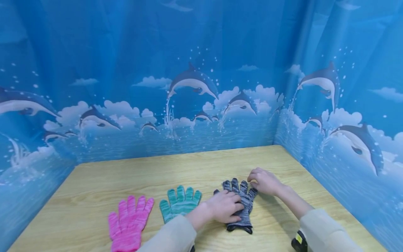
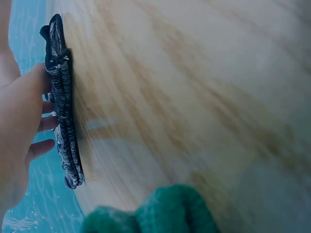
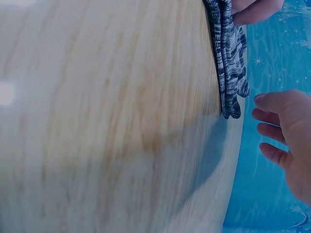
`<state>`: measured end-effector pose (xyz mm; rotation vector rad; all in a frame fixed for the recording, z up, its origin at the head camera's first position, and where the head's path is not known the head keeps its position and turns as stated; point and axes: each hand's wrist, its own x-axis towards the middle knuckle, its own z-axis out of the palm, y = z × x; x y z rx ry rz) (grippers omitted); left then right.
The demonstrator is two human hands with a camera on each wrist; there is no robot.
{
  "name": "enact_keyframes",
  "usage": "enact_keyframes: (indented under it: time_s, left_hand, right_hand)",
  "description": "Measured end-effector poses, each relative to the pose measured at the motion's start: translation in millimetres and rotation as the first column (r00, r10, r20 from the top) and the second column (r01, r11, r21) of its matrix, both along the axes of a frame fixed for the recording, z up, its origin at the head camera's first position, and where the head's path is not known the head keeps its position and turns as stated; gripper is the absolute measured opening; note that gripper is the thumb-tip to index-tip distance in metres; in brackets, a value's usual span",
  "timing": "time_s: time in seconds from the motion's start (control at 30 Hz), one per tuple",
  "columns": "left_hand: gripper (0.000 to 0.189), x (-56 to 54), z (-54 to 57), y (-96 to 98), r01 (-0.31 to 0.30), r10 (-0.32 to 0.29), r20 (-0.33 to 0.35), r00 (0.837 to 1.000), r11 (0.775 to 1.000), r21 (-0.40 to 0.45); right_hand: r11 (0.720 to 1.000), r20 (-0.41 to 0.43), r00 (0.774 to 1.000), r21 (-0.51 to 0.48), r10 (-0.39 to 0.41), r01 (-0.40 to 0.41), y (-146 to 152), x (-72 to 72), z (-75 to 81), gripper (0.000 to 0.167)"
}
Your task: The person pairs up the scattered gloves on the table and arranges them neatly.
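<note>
A black-and-grey knitted glove (image 1: 246, 206) lies palm-flat on the table, its fingers pointing away and its dark cuff toward me. My left hand (image 1: 224, 206) rests across its middle with fingers spread loosely, covering part of it; the left wrist view shows the same hand (image 2: 24, 116) against the glove's upper side. Beyond the glove's right-hand fingertips is my right hand (image 1: 265, 181), fingers slightly bent. In the right wrist view this hand (image 3: 286, 128) holds nothing and a small gap separates it from the glove (image 3: 231, 63).
To the left lie a green glove (image 1: 180, 203), partly hidden by my left sleeve, and a pink glove (image 1: 129, 222). Both are on the wooden table (image 1: 104, 182). A blue curtain (image 1: 141, 52) printed with dolphins stands along the table's back and right edges.
</note>
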<state>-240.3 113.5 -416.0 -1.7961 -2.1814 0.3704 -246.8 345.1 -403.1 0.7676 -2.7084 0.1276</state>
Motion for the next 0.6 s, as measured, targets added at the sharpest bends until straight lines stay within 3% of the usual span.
enact_keyframes:
  time_s: [0.23, 0.37, 0.6]
  left_hand:
    - [0.041, -2.1, -6.2, -0.5, -0.002, 0.002, -0.022, 1.0, 1.0, 0.013]
    - [0.042, -2.5, -7.8, 0.4, -0.012, 0.012, -0.018, 1.0, 1.0, 0.011]
    - [0.042, -2.1, -7.7, 1.1, -0.017, 0.018, -0.024, 1.0, 1.0, 0.013]
  right_hand:
    - [1.0, 0.044, 0.999, -0.008, 0.005, -0.005, 2.7, 4.3, 1.4, 0.01]
    - [1.0, 0.113, 0.994, -0.011, 0.009, -0.008, 5.1, 5.1, 2.8, 0.008]
    - [0.995, 0.195, 0.975, 0.036, -0.103, 0.097, 2.6, 7.0, 1.0, 0.014]
